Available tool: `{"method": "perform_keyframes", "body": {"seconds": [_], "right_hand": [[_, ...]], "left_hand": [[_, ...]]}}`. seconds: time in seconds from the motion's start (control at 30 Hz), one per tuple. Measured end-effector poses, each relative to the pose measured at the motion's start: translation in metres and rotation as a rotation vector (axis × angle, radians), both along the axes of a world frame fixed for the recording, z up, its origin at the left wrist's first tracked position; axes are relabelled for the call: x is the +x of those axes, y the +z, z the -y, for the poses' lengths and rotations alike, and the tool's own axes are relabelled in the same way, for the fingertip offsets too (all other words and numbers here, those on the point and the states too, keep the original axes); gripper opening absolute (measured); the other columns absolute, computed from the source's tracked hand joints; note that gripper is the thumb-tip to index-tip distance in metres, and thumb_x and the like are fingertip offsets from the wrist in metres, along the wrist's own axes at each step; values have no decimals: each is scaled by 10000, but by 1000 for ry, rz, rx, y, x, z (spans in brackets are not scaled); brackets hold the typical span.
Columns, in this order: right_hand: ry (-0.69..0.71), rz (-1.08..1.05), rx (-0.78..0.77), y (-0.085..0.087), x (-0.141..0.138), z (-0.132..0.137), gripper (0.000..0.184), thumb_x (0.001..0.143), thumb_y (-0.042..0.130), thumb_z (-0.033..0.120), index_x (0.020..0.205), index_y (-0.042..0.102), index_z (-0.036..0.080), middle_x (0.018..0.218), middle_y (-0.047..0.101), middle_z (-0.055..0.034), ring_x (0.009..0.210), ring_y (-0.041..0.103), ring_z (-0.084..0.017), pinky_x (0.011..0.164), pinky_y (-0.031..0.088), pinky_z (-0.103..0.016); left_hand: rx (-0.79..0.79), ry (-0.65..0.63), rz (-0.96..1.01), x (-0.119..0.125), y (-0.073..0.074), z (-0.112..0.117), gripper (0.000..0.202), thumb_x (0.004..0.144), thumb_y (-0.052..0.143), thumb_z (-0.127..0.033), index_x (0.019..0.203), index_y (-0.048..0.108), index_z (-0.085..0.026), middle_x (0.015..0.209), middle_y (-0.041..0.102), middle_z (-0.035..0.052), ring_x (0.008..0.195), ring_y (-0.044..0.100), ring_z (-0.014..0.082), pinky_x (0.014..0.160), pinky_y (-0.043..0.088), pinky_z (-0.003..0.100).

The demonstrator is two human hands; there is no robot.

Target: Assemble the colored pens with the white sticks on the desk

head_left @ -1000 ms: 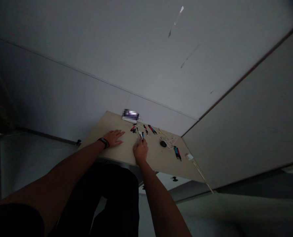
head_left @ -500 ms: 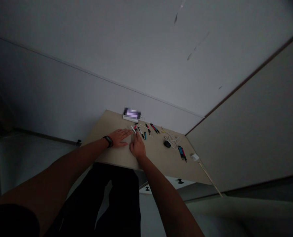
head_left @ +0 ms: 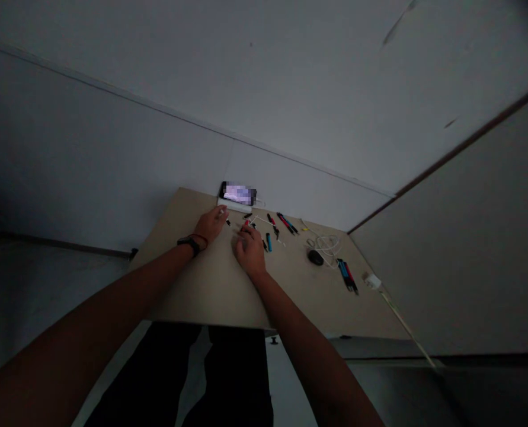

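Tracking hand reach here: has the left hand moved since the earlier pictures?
Yes, forward: the left hand now sits closer to the black smartphone than before.

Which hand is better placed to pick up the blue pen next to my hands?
Probably your right. The right hand lies just beside the blue pen, with nothing between them. The left hand is farther off, on the right hand's other side.

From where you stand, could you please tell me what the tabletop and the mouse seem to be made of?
The tabletop looks like pale wood or laminate board, with a matte finish and no visible grain. The mouse looks like dark plastic, smooth and rounded with a faint sheen, though the dim light leaves that open.
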State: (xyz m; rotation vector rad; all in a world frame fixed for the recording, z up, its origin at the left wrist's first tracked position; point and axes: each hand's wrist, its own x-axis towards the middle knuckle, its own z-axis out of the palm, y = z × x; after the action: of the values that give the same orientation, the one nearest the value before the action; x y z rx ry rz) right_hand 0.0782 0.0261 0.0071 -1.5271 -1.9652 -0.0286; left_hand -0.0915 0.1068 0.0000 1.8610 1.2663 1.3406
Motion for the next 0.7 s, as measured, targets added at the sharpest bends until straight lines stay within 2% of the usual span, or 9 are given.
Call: {"method": "perform_keyframes", "body": {"seconds": [0.07,0.1,0.2,0.3,0.37,0.5,0.6,0.7], "right_hand": [[-50,-100,84,-2,7,-4,309,939,436,237,1054,709,147,1202,663,-141,1182,559,-243,1062,426,-381],[-77,-132,114,-3,11,-6,311,942,424,245,1029,709,156,1140,678,-135,1141,575,-243,1044,436,-391],[-127,-179,153,-5,21,-16,305,940,420,269,985,707,178,1033,689,-119,1066,594,-251,1002,451,-424],[-96,-194,193,-3,29,-32,282,934,443,286,953,702,177,989,698,-109,1012,605,-251,979,454,-438],[-76,-195,217,-2,36,-45,279,938,456,307,938,699,169,954,706,-102,975,614,-247,947,469,-426],[-129,-217,196,-1,53,-69,295,944,464,330,993,699,160,952,716,-108,900,633,-237,852,506,-401],[-107,-162,118,-5,64,-77,272,925,509,324,991,718,164,971,727,-104,927,637,-245,893,492,-427],[-49,-104,13,-7,70,-75,242,920,532,306,949,735,177,980,736,-85,960,639,-247,953,461,-441]], "left_hand": [[-55,15,129,-2,-2,-2,425,939,516,-508,1145,665,-167,934,749,88,788,716,199,755,573,324],[-90,-8,193,-2,-4,-2,397,927,546,-494,1125,659,-168,910,747,84,731,708,183,701,575,308],[-173,-73,333,-3,-6,-3,316,958,510,-427,1159,594,-198,1090,731,103,603,675,120,552,548,251],[-187,-91,387,-2,-7,-3,278,984,484,-400,1193,523,-221,1145,714,100,559,657,86,492,513,201],[-193,-112,401,-2,-6,-3,321,990,490,-399,1272,455,-250,1172,708,93,564,659,79,477,506,184],[-217,-90,431,-3,-5,-4,550,969,553,-368,1439,282,-280,1187,718,102,575,662,87,493,529,193],[-238,-99,401,-3,-4,-5,457,946,587,-385,1350,450,-223,1161,734,115,639,688,119,538,562,225],[-223,-128,351,-2,-1,-3,338,923,612,-413,1170,606,-182,1154,739,123,815,728,181,617,598,264]]}}
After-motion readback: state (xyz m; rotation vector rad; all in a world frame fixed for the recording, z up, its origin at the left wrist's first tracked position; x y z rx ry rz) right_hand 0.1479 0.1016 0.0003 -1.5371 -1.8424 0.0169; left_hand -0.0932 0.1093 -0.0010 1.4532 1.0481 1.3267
